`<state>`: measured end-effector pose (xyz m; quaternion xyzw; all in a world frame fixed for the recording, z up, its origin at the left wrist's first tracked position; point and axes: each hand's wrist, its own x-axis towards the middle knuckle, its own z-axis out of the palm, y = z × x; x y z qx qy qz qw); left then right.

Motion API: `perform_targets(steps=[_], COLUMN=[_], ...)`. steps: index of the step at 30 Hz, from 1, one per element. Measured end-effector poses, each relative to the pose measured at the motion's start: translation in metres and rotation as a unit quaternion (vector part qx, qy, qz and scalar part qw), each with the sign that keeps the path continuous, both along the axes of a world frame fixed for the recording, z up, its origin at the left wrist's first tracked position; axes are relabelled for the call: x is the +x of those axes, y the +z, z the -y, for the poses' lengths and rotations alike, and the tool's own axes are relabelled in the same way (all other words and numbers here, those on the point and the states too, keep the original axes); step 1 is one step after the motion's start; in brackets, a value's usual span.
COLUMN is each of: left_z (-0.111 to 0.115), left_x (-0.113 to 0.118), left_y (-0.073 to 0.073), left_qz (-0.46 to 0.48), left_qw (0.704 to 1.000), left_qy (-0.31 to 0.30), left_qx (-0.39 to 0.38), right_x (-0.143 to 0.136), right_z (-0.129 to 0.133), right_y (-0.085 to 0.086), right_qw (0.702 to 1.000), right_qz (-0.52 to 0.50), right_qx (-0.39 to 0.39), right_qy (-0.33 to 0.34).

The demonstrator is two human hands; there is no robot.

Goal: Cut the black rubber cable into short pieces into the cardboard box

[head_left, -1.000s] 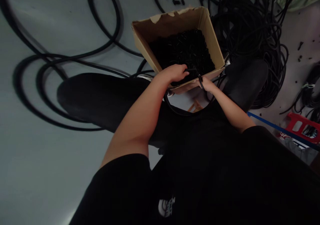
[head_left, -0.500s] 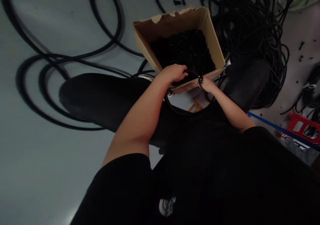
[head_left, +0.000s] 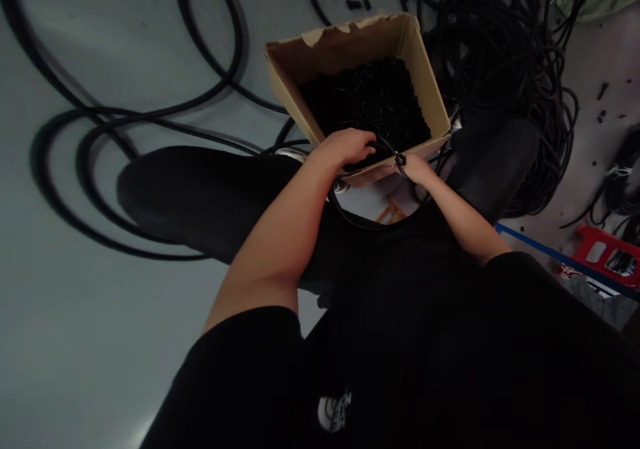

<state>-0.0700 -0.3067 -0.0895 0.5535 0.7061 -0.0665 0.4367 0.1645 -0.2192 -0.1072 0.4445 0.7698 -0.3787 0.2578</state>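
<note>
An open cardboard box [head_left: 434,92] stands between my knees, partly filled with short black pieces [head_left: 370,96]. Over its near edge, my left hand [head_left: 351,145] is closed on a thin black hose [head_left: 383,144]. My right hand [head_left: 416,168] is at the near right rim, its fingers closed round the hose beside a small dark part with a slight glint [head_left: 400,160]; what that part is I cannot make out. Between the two hands runs a short stretch of hose. A hose loop [head_left: 357,222] hangs below, in front of my black shirt.
Loose hose [head_left: 235,82] curls across the grey floor on the left. A large tangled hose heap [head_left: 500,69] lies at the right of the box. Small black pieces [head_left: 354,4] are scattered on the floor. A red plastic object [head_left: 607,256] and a blue bar [head_left: 545,252] are far right.
The hose between my hands has shifted from a rounded bend to a straighter slanting line, and the dark part at my right fingers has turned slightly. Both hands stay nearly in place.
</note>
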Motion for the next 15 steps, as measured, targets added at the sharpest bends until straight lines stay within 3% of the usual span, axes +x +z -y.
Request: perform_targets(steps=[6, 12, 15], left_z=[-0.002, -0.004, -0.004], left_x=[0.0, 0.001, 0.001], left_y=[0.002, 0.006, 0.01], left_qz=[-0.011, -0.026, -0.023], left_qw=[1.0, 0.998, 0.998], left_qy=[0.009, 0.048, 0.057], left_qx=[-0.02, -0.022, -0.022], right_x=[-0.001, -0.003, -0.002], right_z=[-0.004, 0.007, 0.011], right_y=[0.007, 0.004, -0.002], right_qw=[0.998, 0.972, 0.964], right_qz=[-0.029, -0.096, -0.132], right_qx=[0.012, -0.138, -0.182], right_qy=[-0.049, -0.166, -0.14])
